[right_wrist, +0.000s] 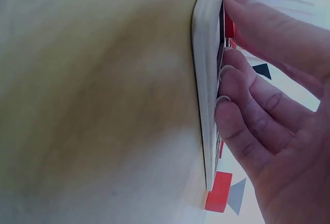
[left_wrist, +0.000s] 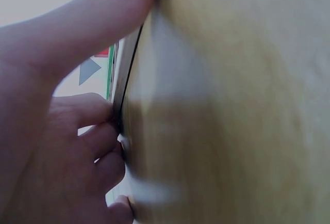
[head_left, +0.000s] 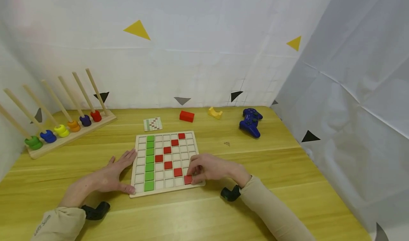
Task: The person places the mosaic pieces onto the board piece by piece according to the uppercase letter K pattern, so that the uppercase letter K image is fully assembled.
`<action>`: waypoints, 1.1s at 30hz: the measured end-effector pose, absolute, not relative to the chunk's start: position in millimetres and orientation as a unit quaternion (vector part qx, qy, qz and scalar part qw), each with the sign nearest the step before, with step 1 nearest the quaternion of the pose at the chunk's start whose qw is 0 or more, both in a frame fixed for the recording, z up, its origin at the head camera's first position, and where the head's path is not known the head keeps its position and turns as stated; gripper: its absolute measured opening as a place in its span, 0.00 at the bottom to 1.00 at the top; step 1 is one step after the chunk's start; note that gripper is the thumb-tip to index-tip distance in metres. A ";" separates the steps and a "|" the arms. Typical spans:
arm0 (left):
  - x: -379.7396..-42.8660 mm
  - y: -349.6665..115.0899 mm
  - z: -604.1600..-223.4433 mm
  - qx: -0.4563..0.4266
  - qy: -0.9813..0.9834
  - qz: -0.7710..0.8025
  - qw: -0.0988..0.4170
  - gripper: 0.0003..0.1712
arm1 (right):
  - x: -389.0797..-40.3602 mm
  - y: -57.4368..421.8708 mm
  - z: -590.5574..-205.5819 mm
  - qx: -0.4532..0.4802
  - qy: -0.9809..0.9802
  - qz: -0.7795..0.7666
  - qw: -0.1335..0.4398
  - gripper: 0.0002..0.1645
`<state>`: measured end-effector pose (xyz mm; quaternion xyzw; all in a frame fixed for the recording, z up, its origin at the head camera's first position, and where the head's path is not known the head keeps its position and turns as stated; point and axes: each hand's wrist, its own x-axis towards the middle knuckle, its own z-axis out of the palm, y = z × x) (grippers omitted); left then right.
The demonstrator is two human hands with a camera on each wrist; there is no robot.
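Note:
A wooden grid board (head_left: 169, 190) lies flat on the table, with a column of green tiles (head_left: 149, 166) on its left side. Several red tiles (head_left: 167, 150) form two diagonals that meet beside the green column. My right hand (head_left: 211, 169) is over the board's near right corner, thumb and curled fingers at a red tile (head_left: 188, 179). In the right wrist view the thumb touches that red tile (right_wrist: 229, 25) while other fingertips rest on the board. My left hand (head_left: 110, 175) lies spread, fingertips and thumb touching the board's left edge.
Behind the board lie a small pattern card (head_left: 152, 124), a red block (head_left: 186, 116) and a yellow arched block (head_left: 215, 113). A blue game controller (head_left: 251, 122) is at the back right. A peg rack with coloured rings (head_left: 73, 134) stands at the left.

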<state>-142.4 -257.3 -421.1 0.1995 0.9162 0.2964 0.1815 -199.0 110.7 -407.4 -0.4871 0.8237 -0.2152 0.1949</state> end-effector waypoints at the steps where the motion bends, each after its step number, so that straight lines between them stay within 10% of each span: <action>1: -142.4 -257.2 -421.1 0.200 0.916 0.296 0.181 0.72 | -198.9 110.7 -407.3 -0.486 0.824 -0.215 0.194 0.11; 33: -145.5 -257.6 -419.3 0.203 0.917 0.294 0.177 0.72 | -201.8 109.9 -405.4 -0.499 0.820 -0.224 0.167 0.14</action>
